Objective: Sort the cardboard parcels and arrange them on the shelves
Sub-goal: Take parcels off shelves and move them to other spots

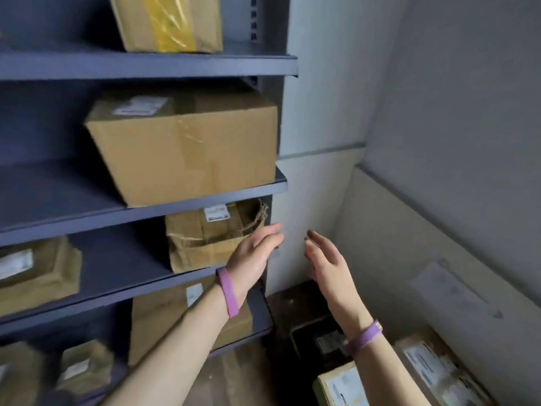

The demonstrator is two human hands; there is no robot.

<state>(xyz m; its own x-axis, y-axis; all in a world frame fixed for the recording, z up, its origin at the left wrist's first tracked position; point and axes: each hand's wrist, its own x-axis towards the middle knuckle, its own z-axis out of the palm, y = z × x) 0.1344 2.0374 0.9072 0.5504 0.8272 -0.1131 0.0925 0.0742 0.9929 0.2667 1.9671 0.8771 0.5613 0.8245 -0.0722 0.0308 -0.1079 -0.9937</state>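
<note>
I see dark blue shelves loaded with cardboard parcels: large box on second shelf, long axis along shelf edge, white label on top; crumpled parcel below (torn corner). Left hand, right hand: grip released, nothing held, beside shelf end.

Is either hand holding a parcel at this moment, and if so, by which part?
Nothing is held. The left hand and right hand are both open and empty, raised near the crumpled parcel on the shelf.
</note>
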